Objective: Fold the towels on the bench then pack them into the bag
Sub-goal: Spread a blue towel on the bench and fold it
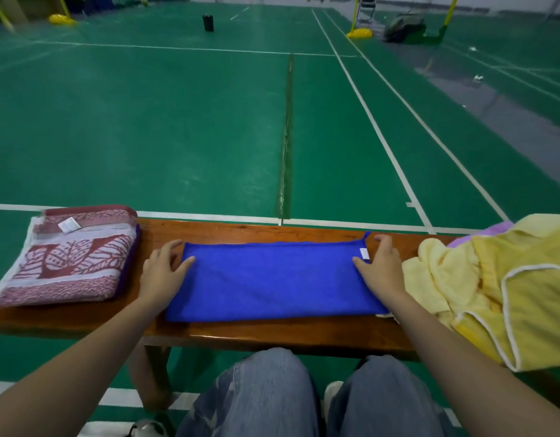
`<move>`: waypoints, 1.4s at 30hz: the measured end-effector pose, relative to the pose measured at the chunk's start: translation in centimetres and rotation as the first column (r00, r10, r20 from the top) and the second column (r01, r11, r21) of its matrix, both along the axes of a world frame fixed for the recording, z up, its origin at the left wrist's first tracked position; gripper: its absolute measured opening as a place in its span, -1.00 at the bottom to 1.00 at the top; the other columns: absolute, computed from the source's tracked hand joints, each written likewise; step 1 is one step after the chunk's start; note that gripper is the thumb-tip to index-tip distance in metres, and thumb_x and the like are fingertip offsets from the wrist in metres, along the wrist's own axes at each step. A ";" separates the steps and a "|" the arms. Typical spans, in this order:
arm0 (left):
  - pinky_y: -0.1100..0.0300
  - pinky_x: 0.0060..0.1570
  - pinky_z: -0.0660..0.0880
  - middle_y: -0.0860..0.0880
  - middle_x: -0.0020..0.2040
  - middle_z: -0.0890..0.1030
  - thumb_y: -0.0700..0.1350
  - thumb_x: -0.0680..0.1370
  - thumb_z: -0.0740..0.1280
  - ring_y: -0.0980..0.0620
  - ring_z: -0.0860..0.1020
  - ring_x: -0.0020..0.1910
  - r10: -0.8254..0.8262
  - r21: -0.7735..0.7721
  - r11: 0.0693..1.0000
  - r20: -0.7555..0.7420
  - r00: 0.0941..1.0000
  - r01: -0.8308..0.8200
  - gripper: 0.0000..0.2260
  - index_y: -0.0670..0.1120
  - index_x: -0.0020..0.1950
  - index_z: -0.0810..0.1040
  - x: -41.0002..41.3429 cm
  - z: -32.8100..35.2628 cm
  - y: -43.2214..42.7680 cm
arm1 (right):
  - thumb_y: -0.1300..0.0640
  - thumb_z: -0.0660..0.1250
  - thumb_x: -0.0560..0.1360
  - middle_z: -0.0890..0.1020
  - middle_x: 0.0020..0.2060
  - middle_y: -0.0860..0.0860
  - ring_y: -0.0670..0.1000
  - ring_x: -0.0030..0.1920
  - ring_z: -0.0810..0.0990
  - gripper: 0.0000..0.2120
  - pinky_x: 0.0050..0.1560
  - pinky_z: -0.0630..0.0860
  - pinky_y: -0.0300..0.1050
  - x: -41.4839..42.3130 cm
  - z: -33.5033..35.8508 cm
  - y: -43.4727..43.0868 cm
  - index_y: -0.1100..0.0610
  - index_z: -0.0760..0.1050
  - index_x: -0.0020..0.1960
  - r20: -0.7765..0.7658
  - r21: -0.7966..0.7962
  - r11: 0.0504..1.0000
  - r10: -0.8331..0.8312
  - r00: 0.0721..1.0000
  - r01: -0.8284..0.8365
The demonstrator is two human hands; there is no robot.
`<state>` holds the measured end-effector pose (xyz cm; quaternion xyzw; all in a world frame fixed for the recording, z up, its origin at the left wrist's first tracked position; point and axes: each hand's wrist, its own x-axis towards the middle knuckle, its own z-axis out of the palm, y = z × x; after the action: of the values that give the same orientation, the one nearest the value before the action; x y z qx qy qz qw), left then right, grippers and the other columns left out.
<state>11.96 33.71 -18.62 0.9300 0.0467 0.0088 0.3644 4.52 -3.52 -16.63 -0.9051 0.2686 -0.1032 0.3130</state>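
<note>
**Knees (266, 389) at bench (256, 334), blue towel (272, 279) half-folded**

Left hand (162, 272) and right hand (381, 269), fingers spread, press its ends flat. It lies mid-bench between red towel (67, 257) and yellow pile (493, 288). Risk: uneven pull skews fold, near edge slides off.

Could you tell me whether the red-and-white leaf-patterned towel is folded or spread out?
Folded: the red-and-white leaf-patterned towel lies as a compact rectangle with stacked layers showing along its right edge, on the brown wooden bench.

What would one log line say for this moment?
fold | blue towel flat on bench | left hand, right hand on its ends
</note>
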 end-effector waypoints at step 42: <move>0.19 0.27 0.26 -0.04 0.45 0.29 -0.17 0.54 0.34 -0.01 0.27 0.41 -0.309 -0.291 0.929 -0.265 0.913 0.230 -0.52 -0.04 0.44 0.32 -5.6 3.2 2.7 | 0.41 0.30 0.39 0.22 0.38 0.11 0.01 0.11 0.37 -0.30 -0.18 0.41 -0.25 1.0 8.5 14.3 0.20 0.19 0.49 -0.027 0.298 0.852 0.458 0.889 -0.430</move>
<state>6.33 36.44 -15.37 0.8630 -0.0264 -0.1923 0.4664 5.55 10.79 -8.15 -0.8922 0.0790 0.0555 0.4413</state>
